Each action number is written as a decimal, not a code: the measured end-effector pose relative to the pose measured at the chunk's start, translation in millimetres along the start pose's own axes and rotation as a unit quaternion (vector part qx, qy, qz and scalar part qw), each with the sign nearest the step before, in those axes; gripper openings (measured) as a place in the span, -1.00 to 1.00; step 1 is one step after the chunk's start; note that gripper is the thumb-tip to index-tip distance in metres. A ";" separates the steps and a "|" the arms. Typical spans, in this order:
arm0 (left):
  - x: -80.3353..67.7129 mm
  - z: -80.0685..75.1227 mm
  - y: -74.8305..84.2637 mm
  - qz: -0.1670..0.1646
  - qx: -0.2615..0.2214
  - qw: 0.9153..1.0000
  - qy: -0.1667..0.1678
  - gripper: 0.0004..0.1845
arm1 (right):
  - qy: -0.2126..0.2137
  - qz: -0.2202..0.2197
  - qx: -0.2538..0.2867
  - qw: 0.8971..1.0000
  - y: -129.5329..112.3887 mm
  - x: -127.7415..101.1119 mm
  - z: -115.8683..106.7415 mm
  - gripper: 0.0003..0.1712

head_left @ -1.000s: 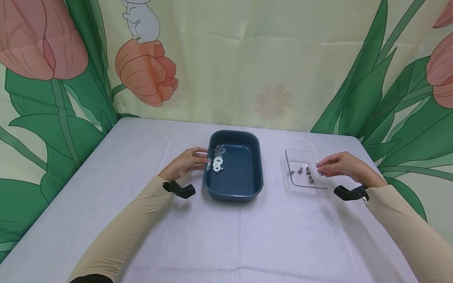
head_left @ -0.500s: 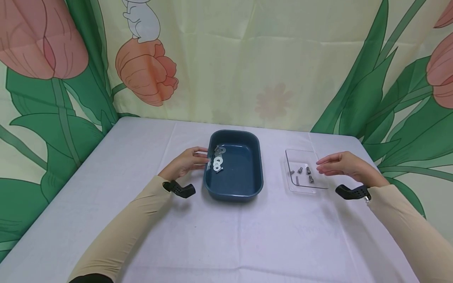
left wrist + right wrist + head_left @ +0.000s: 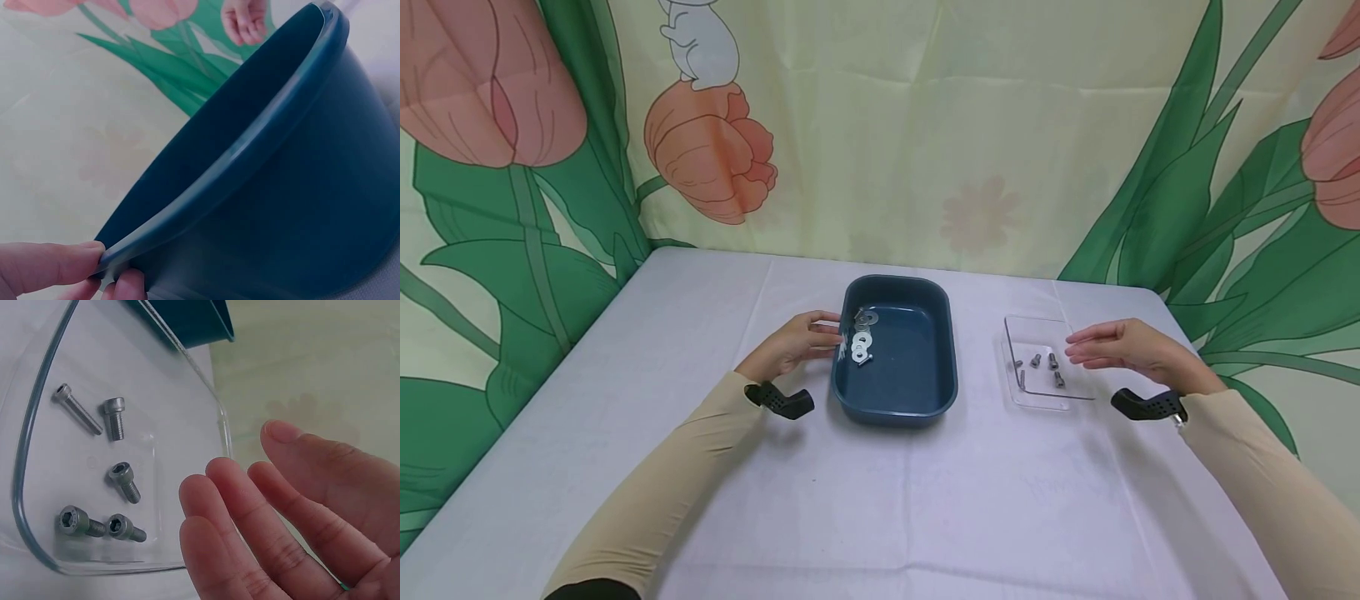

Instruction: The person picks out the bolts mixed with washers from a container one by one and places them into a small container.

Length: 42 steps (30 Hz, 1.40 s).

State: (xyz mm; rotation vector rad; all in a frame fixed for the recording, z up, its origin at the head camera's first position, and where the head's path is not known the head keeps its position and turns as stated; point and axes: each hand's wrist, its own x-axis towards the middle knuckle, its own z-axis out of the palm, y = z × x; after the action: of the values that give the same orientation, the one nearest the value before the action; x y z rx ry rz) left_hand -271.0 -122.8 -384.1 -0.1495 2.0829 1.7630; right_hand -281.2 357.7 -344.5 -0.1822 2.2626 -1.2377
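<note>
Bolts (image 3: 119, 475), five, lie loose in clear tray (image 3: 1011, 392), at 3 o'clock of blue tub (image 3: 917, 392) on surface (image 3: 880, 500). Right hand (image 3: 1123, 348) hovers above tray, grip released, fingers straight. Left hand (image 3: 793, 343) pinches tub's 9 o'clock rim; washers (image 3: 861, 340) inside.

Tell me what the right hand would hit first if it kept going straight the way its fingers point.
The right hand, fingers straight and holding nothing, points left across the clear tray. Going straight on, it would probably meet the tray's near rim or the bolts inside first; if it is high enough to pass over them, the blue tub.
</note>
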 end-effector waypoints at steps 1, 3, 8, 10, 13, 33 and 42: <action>-0.1 -0.1 0.0 0.000 0.000 1.000 -0.001 -0.43 | 0.000 -0.002 0.001 1.000 -1.4 0.2 0.5 -0.48; 0.0 -0.3 0.2 0.000 -0.001 1.000 -0.001 -0.43 | 0.001 -0.006 0.002 1.000 -4.8 0.9 1.8 -0.51; 0.9 -0.7 -0.3 -0.001 -0.003 1.000 -0.001 -0.43 | -0.003 -0.016 0.009 1.000 -15.0 3.1 5.5 -0.55; 1.4 -0.7 -0.7 -0.001 -0.003 1.000 -0.001 -0.43 | -0.010 -0.023 0.009 1.000 -19.3 4.1 7.2 -0.51; 1.7 -0.6 -1.2 -0.002 -0.004 1.000 -0.002 -0.43 | -0.021 -0.033 0.008 0.999 -26.1 6.4 10.1 -0.47; 2.4 -0.8 -2.7 0.003 -0.007 1.000 -0.006 -0.44 | -0.046 -0.040 -0.002 0.998 -82.2 50.2 55.9 -0.42; 2.2 -0.9 -2.3 0.001 -0.007 1.000 -0.005 -0.44 | -0.072 -0.053 -0.014 0.996 -107.6 72.4 87.7 -0.44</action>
State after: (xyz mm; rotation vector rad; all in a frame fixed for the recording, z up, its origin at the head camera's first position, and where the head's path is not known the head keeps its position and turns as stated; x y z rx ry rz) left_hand -272.4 -123.7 -386.9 -0.1415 2.0648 1.7765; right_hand -310.9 205.5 -323.3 -0.3948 2.1703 -1.2055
